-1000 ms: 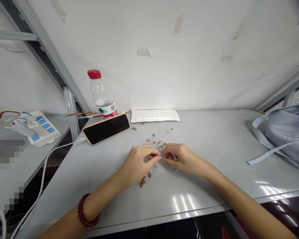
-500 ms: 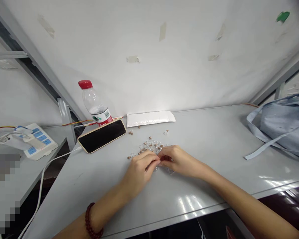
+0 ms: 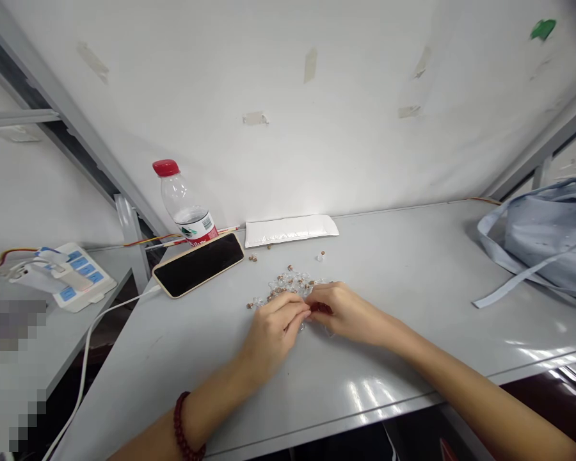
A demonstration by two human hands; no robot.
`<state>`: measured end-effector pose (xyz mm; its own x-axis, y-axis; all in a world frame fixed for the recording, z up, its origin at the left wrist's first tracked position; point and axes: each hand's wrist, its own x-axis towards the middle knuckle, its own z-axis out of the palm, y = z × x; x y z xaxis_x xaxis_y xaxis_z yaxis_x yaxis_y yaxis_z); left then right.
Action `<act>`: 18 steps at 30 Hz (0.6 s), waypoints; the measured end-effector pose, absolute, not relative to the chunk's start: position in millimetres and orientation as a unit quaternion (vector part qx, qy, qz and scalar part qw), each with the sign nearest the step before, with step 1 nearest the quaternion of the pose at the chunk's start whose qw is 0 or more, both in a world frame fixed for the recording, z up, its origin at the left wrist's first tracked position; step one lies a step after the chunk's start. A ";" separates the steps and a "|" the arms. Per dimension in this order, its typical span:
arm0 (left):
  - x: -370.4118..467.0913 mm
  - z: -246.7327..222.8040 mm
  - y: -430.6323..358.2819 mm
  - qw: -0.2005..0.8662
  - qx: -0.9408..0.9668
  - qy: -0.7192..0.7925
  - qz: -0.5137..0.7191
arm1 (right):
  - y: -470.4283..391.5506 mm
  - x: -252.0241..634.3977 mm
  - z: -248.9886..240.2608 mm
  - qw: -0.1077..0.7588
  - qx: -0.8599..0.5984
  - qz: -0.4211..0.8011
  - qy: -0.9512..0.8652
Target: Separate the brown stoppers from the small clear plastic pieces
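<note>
Corked bottles lie with long axes mixed

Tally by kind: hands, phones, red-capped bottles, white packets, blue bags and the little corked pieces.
Left hand and right hand: 2
Phone: 1
Red-capped bottle: 1
White packet: 1
Blue bag: 1
Little corked pieces: too heaped to count
Total without those: 6

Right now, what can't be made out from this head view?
- Head view: whatever the left hand and right hand may pinch; the hands themselves hide it.
- Head view: how many small clear pieces with brown ends lie there; too small, overlapping, partly covered by the hands.
- Head view: the base of the red-capped bottle; behind the phone.
- Head view: the rest of the blue bag; cut off by the right edge.
</note>
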<state>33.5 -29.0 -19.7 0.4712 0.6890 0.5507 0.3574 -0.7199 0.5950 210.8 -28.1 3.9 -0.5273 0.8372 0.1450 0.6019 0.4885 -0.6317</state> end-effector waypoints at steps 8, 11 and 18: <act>23.9 -12.0 -25.7 0.054 0.908 0.261 0.323 | -28.9 210.0 3.2 0.219 -0.435 0.261 -0.833; 23.6 -11.6 -25.8 0.013 0.916 0.245 0.317 | -29.2 208.8 3.0 0.220 -0.432 0.259 -0.835; 19.2 -7.9 -20.9 0.097 0.888 0.272 0.357 | -30.7 210.8 10.5 0.220 -0.455 0.282 -0.816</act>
<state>19.2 -20.9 -7.9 0.5974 0.5524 0.5814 0.4136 -0.8333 0.3668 210.8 -30.7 10.5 -0.4904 0.8656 0.1018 0.6176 0.4275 -0.6601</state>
